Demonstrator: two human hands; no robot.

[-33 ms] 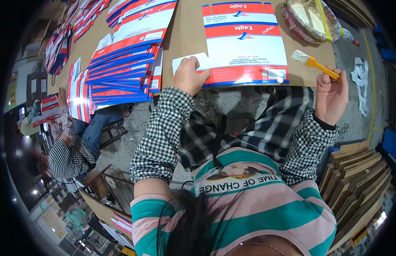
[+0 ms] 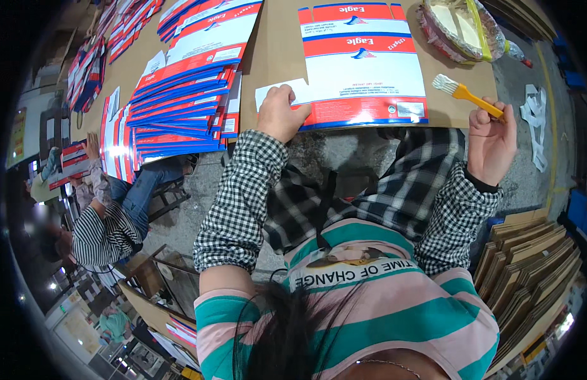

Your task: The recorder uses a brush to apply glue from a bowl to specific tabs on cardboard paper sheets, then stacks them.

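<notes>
A flat printed carton blank [image 2: 363, 79] in red, white and blue lies in front of me on the brown table. My left hand [image 2: 282, 115] is closed at its near left corner, thumb on the red strip and fingers bent by the white flap. Off the table's right end, my right hand [image 2: 493, 142] pinches the yellow handle of a flat brush [image 2: 468, 96]. The brush's pale bristles point left, above the table and just right of the carton blank.
Left of the blank lies a fanned stack of similar cartons [image 2: 176, 107]. A plastic-wrapped tub [image 2: 458, 28] of pale paste stands at the far right. Brown cardboard sheets [image 2: 527, 272] stand on the floor to my right. A co-worker [image 2: 106, 231] in stripes sits at left, handling cartons.
</notes>
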